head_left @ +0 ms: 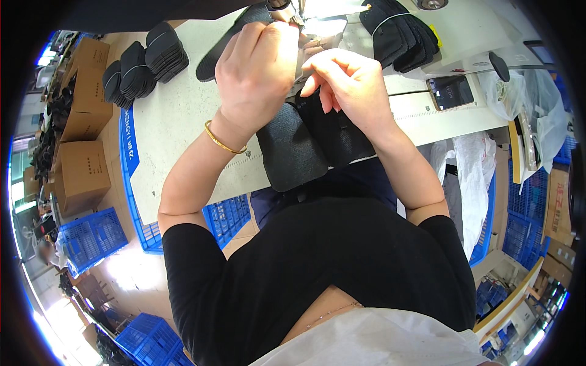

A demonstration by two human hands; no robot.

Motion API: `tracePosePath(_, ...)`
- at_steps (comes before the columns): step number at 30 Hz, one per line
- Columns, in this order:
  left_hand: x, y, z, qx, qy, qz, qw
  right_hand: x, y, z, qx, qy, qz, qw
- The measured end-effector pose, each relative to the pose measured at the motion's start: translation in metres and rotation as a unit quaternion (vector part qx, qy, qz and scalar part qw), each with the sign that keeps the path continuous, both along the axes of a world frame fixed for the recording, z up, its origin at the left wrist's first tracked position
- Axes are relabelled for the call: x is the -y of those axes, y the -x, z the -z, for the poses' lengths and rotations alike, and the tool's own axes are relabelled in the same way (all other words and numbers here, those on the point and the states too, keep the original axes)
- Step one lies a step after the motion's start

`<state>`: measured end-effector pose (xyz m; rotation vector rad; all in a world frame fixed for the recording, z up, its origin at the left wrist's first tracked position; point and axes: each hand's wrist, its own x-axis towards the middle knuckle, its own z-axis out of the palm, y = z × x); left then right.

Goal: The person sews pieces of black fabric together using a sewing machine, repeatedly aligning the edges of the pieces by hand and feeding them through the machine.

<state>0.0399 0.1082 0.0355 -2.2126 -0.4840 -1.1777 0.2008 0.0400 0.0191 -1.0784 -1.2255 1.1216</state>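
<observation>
My left hand [256,73], with a gold bangle [221,141] at its wrist, is closed beside the needle area of a sewing machine [282,7]. Its fingertips are hidden, so what they hold cannot be seen. Just to the right, my right hand [354,88] has thumb and forefinger pinched together and the other fingers curled; anything between them is too small to make out. Below the hands, a black padded piece [290,149] and a second black piece [342,140] hang over the table's near edge. Another black piece [210,64] lies partly behind my left hand.
Tied stacks of black pieces [165,53] stand at the table's left end; another bundle [400,39] lies right of the needle. A phone [450,91] rests on the right. Blue crates [94,238] and cardboard boxes [82,177] stand on the floor at left. A plastic bag [546,116] hangs at right.
</observation>
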Motion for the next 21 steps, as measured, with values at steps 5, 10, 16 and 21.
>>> tracePosePath(5,0.005,-0.006,-0.002,-0.004,0.021,-0.040,0.999,-0.001,-0.002,0.002,0.005,-0.001,-0.003,1.000)
tracePosePath(10,0.011,-0.006,-0.005,-0.015,0.063,-0.060,0.996,-0.001,-0.003,0.003,0.003,0.005,-0.006,1.000)
tracePosePath(16,0.002,0.006,-0.002,-0.012,0.072,-0.026,0.997,0.002,-0.008,0.005,0.010,0.008,-0.002,1.000)
tracePosePath(21,-0.020,0.049,-0.005,-0.043,0.014,-0.014,0.999,0.011,-0.018,0.007,0.016,0.038,-0.027,0.999)
